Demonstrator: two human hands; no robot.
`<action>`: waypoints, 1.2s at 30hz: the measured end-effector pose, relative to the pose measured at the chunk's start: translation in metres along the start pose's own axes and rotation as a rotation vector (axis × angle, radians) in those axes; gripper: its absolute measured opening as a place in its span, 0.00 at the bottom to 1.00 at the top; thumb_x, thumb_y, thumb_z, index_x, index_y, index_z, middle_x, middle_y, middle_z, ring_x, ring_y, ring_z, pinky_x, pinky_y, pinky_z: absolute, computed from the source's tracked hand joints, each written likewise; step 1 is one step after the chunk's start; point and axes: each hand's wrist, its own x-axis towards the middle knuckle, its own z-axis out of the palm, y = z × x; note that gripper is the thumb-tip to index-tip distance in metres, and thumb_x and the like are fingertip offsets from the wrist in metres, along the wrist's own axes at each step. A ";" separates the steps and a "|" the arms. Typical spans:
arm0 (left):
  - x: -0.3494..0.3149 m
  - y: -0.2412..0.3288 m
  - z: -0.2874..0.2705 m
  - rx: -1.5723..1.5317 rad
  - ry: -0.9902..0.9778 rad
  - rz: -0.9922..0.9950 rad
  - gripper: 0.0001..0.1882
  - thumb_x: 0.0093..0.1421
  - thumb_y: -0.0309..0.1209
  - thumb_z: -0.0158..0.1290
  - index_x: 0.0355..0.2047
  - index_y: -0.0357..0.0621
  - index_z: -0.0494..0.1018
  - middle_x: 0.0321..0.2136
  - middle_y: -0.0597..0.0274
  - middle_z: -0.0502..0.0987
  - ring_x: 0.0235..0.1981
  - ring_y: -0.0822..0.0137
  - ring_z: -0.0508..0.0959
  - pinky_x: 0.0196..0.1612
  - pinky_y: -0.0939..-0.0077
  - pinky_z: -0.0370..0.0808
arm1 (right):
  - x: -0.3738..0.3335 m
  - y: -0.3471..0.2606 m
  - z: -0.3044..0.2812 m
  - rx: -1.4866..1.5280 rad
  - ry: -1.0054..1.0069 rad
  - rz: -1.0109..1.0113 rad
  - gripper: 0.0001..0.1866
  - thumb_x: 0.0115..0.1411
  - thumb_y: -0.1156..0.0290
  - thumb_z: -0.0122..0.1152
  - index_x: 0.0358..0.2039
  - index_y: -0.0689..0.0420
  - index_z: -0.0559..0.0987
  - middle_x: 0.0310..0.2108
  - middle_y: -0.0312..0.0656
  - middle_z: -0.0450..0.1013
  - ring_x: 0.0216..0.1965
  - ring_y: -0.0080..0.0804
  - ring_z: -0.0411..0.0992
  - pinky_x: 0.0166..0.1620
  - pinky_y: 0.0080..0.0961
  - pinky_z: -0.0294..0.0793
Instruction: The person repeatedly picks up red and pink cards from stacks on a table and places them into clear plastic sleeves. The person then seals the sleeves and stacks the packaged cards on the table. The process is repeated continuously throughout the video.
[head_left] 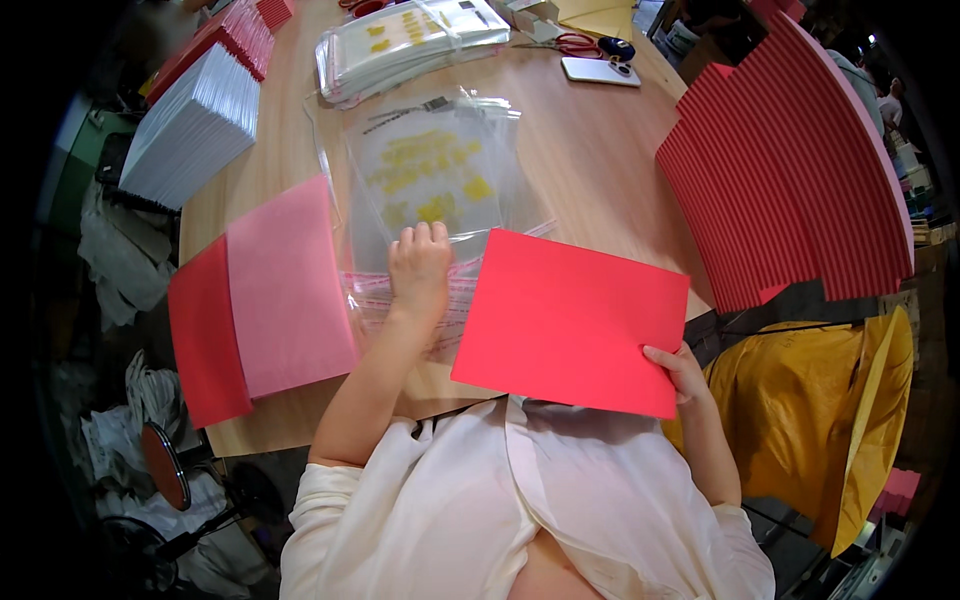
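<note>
A pale wooden surface (590,150) fills the middle of a cluttered room. At its right rises a big, ridged red stack (780,190); nearer, past the surface's right edge, a yellow cloth (790,400) droops in folds. At far left leans a white stack (190,125). Clear plastic bags (430,165), printed in yellow, lie flat at centre, and a strapped bundle (400,50) sits beyond them. At near left, a pink sheet (285,290) overlaps a red one.

In front of a seated person in a cream shirt is a red card (570,320), just right and near of the bags, its long axis running left to right, the right end slightly nearer. The right hand (680,372) has it: that grip pinches the near right corner, thumb on top. The left hand (418,270) is nearer the bags, fingers curled at their near part; I cannot tell whether its grip pinches plastic. Far off lie red-handled scissors (578,43) and a white phone (595,71).
</note>
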 end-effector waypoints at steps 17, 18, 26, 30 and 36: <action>-0.041 -0.009 -0.007 -0.497 0.310 -0.094 0.05 0.54 0.25 0.57 0.33 0.43 0.78 0.32 0.62 0.78 0.35 0.59 0.76 0.39 0.66 0.73 | 0.006 0.010 0.013 0.081 0.033 0.004 0.14 0.59 0.76 0.60 0.46 0.64 0.74 0.39 0.44 0.76 0.37 0.28 0.78 0.38 0.23 0.81; -0.045 -0.008 -0.007 -0.505 0.316 -0.092 0.06 0.53 0.25 0.57 0.33 0.43 0.78 0.32 0.62 0.77 0.34 0.59 0.76 0.40 0.66 0.73 | 0.007 0.012 0.012 0.093 0.047 -0.012 0.14 0.59 0.76 0.60 0.46 0.64 0.74 0.39 0.44 0.77 0.36 0.28 0.78 0.37 0.24 0.81; -0.068 0.000 -0.010 -0.795 0.160 -0.422 0.05 0.58 0.23 0.55 0.35 0.39 0.78 0.43 0.60 0.70 0.26 0.70 0.77 0.30 0.78 0.75 | 0.007 0.028 0.026 0.155 0.110 -0.016 0.13 0.60 0.75 0.60 0.45 0.64 0.75 0.40 0.44 0.76 0.39 0.29 0.78 0.41 0.26 0.80; -0.073 0.000 -0.001 -1.223 0.263 -0.459 0.07 0.58 0.18 0.53 0.37 0.36 0.77 0.48 0.58 0.68 0.34 0.69 0.80 0.36 0.82 0.79 | 0.008 0.032 0.032 0.120 0.114 -0.022 0.13 0.60 0.76 0.59 0.46 0.64 0.74 0.40 0.43 0.76 0.39 0.30 0.77 0.43 0.27 0.80; -0.083 -0.006 0.002 -1.577 0.216 -0.555 0.17 0.58 0.15 0.51 0.48 0.34 0.68 0.54 0.54 0.63 0.45 0.59 0.80 0.41 0.82 0.79 | 0.008 0.036 0.036 0.083 0.124 -0.099 0.14 0.60 0.76 0.60 0.46 0.64 0.74 0.40 0.43 0.76 0.39 0.30 0.77 0.42 0.27 0.79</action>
